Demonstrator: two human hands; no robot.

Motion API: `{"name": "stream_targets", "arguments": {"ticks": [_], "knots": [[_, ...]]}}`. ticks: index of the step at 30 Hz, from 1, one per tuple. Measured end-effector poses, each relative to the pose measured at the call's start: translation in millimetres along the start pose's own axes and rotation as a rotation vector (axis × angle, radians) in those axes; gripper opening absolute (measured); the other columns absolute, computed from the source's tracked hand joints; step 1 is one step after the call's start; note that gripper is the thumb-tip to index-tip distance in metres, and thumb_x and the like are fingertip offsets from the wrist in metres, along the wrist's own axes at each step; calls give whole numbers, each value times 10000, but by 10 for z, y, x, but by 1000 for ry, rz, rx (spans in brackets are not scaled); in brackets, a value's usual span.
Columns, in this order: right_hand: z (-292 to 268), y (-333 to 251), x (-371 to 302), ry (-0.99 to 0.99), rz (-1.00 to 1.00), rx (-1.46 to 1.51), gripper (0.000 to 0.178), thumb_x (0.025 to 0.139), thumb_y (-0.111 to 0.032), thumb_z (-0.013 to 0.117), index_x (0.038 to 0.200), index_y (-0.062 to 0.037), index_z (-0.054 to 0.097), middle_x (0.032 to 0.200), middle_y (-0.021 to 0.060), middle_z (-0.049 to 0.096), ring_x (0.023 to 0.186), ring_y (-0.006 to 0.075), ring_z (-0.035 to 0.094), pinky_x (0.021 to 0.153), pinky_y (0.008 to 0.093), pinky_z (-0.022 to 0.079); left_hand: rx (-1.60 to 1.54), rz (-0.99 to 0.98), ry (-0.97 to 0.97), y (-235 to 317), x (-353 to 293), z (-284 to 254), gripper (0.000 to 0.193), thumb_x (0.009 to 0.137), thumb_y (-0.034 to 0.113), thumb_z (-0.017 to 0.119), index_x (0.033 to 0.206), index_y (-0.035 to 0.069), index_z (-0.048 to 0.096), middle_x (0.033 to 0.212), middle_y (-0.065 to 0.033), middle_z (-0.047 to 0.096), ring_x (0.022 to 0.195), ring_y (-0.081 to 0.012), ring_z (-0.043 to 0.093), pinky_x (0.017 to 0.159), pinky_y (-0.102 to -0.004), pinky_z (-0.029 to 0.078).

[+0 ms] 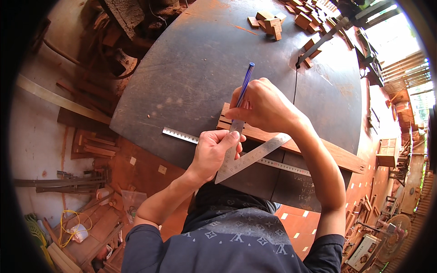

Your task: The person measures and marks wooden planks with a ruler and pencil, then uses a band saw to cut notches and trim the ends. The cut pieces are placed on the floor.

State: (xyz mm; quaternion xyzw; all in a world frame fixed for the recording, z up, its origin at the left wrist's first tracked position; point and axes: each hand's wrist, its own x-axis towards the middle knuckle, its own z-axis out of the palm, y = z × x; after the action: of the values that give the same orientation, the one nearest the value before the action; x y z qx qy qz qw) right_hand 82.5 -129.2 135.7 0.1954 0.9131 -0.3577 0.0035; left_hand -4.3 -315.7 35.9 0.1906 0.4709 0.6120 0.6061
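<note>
My left hand [210, 150] is closed on a metal try square [255, 157], the thumb pressing on one of its arms. In my right hand [264, 107] is a pen [246, 82] with blue stripes, its capped end pointing up and away from me. The pen's lower end is down at the edge of the square, partly behind my fingers. Beneath my hands lies a long wooden strip [337, 157], running to the right edge of the table; slots show at its left end. A white measuring tape strip [180, 134] runs along the table's near side.
The dark table [182, 82] carries small wood blocks [273, 25] at its far side. A saw blade [323, 43] meets the table at a slot on the right. Wood offcuts [98, 143] are stacked at the left. A round fan [396, 236] stands at the lower right.
</note>
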Motion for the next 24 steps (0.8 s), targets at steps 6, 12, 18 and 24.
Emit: {"name": "stream_targets", "arguments": {"ticks": [6, 12, 18, 24], "knots": [[-4, -2, 1, 8, -7, 0, 246, 893, -216, 885, 896, 22, 826, 700, 180, 728, 625, 277, 730, 634, 384, 566, 6, -1, 3, 3, -6, 2, 301, 1113, 263, 688, 1051, -19, 775, 806, -29, 717, 686, -89, 660, 662, -249, 548], [11, 5, -4, 3, 4, 22, 222, 894, -200, 878, 908, 18, 834, 709, 177, 738, 619, 263, 727, 634, 378, 569, 13, 3, 1, -9, -2, -7, 298, 1114, 255, 684, 1050, -22, 774, 804, -33, 716, 685, -91, 658, 665, -251, 549], [51, 34, -6, 21, -9, 20, 206, 890, -192, 877, 907, 10, 838, 717, 172, 747, 630, 261, 736, 639, 370, 574, 8, 4, 1, -9, -12, -8, 301, 1114, 254, 683, 1053, -26, 775, 803, -37, 716, 688, -92, 656, 665, -253, 548], [13, -36, -25, 58, 38, -4, 196, 906, -177, 866, 929, 13, 825, 733, 156, 760, 670, 250, 754, 663, 365, 587, -2, 4, -1, 12, -9, -2, 305, 1113, 262, 685, 1045, -22, 774, 806, -37, 720, 698, -91, 656, 678, -252, 543]]}}
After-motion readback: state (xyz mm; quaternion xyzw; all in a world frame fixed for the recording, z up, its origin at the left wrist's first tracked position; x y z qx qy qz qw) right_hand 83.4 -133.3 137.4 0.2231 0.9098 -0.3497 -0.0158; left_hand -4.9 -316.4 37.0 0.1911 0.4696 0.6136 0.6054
